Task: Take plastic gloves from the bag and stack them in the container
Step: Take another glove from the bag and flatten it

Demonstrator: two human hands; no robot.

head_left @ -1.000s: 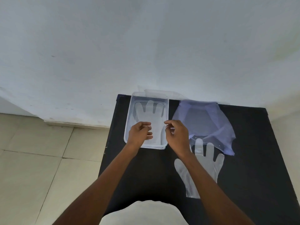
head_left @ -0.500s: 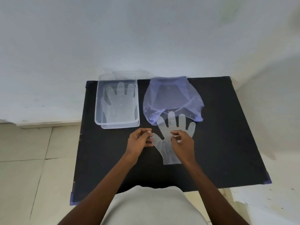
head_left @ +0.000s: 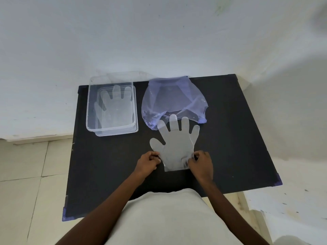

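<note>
I see the container (head_left: 112, 103) left of the bag (head_left: 174, 99) with a glove inside (head_left: 115, 105), and near of the bag a flat glove (head_left: 175, 145) on the counter (head_left: 230, 138), left hand (head_left: 147, 162) and right hand (head_left: 200, 163) pinching its cuff edges.

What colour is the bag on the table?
Translucent pale purple bag, seen clearly in the head view.

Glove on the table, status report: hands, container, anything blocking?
Left hand and right hand pinch the loose glove at its cuff. One glove lies in the container. Bag beside it, path clear.
</note>
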